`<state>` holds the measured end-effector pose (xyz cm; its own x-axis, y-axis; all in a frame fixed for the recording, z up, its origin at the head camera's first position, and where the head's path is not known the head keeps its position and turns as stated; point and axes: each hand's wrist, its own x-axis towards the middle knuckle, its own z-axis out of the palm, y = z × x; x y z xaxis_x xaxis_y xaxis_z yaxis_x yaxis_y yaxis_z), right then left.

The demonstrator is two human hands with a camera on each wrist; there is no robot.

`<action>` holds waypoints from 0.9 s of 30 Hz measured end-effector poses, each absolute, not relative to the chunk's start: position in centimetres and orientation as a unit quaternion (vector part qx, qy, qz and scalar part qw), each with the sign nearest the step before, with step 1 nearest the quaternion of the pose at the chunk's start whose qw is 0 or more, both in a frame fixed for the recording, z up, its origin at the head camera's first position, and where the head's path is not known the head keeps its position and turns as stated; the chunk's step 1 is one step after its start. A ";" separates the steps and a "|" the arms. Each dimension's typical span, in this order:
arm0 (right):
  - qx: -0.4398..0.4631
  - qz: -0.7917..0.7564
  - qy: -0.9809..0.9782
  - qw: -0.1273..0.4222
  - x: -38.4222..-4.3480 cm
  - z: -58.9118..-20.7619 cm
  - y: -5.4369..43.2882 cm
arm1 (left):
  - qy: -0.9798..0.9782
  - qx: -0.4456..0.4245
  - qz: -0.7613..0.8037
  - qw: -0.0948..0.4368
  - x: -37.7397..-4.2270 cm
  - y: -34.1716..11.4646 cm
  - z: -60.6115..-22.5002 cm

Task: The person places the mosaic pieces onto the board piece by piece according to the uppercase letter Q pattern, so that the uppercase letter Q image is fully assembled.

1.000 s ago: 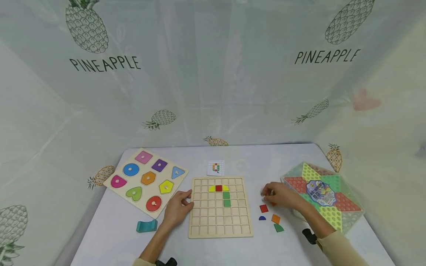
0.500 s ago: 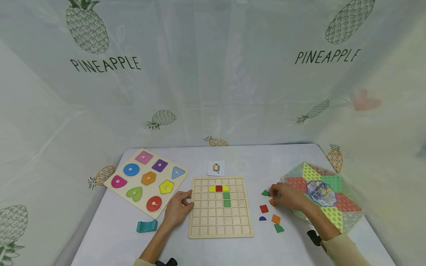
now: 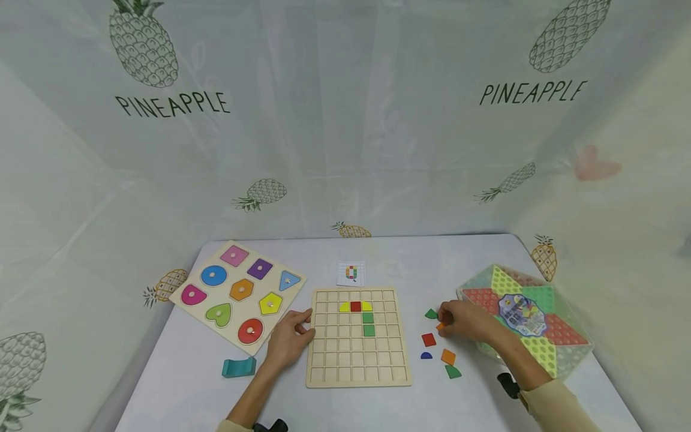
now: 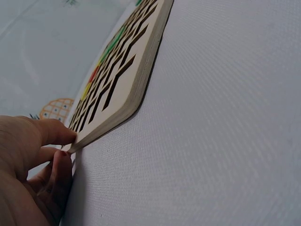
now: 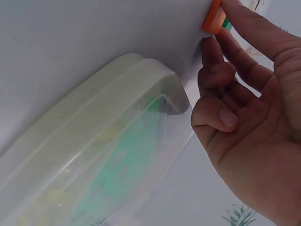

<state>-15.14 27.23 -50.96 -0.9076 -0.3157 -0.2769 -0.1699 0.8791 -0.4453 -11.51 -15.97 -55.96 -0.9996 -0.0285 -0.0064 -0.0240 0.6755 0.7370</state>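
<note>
A wooden grid board (image 3: 358, 354) lies mid-table, with yellow, red and green tiles (image 3: 368, 330) set in its upper cells. My left hand (image 3: 290, 342) pinches the board's left edge; in the left wrist view its fingertips (image 4: 70, 137) meet the rim. To the right of the board, my right hand (image 3: 465, 318) holds a small orange tile (image 5: 214, 18) between thumb and finger, low over the table. Close by lie a green tile (image 3: 430, 314), a red square (image 3: 429, 339), a blue half-circle (image 3: 426, 355), another orange square (image 3: 448, 356) and a green quarter-circle (image 3: 453, 372).
A pattern card (image 3: 351, 274) lies behind the board. To the left are a shape puzzle (image 3: 237, 294) with colored knobbed pieces and a teal block (image 3: 239, 367). A hexagonal clear-lidded box (image 3: 523, 318) sits just under and beside my right forearm.
My right hand has shifted slightly right, uncovering the green tile, and its fingers now meet the orange tile. My left hand and the board stay where they were.
</note>
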 end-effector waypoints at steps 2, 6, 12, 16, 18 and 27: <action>-0.122 -0.209 0.955 0.173 -15.0 -50.9 27.2 | -0.916 0.014 -0.402 0.002 -11.5 -16.0 -56.0; -0.116 -0.202 0.957 0.172 -14.9 -50.8 27.0 | -0.916 0.014 -0.401 0.001 -11.5 -16.0 -56.0; -0.102 -0.195 0.960 0.174 -14.8 -50.7 26.7 | -0.914 0.009 -0.405 0.002 -11.4 -16.1 -56.0; -0.092 -0.188 0.961 0.179 -14.8 -50.6 26.5 | -0.913 0.009 -0.407 0.005 -11.4 -16.0 -55.9; -0.091 -0.186 0.961 0.181 -14.8 -50.6 26.5 | -0.913 0.008 -0.407 0.006 -11.4 -16.0 -55.9; -0.113 -0.195 0.959 0.172 -14.6 -50.5 26.5 | -0.913 0.012 -0.407 0.000 -11.3 -15.9 -55.8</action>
<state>-14.65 26.47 -50.55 -0.9156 -0.2835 -0.2851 -0.1500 0.8988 -0.4119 -11.35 -15.94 -55.83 -0.9997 -0.0219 -0.0092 -0.0215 0.6677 0.7441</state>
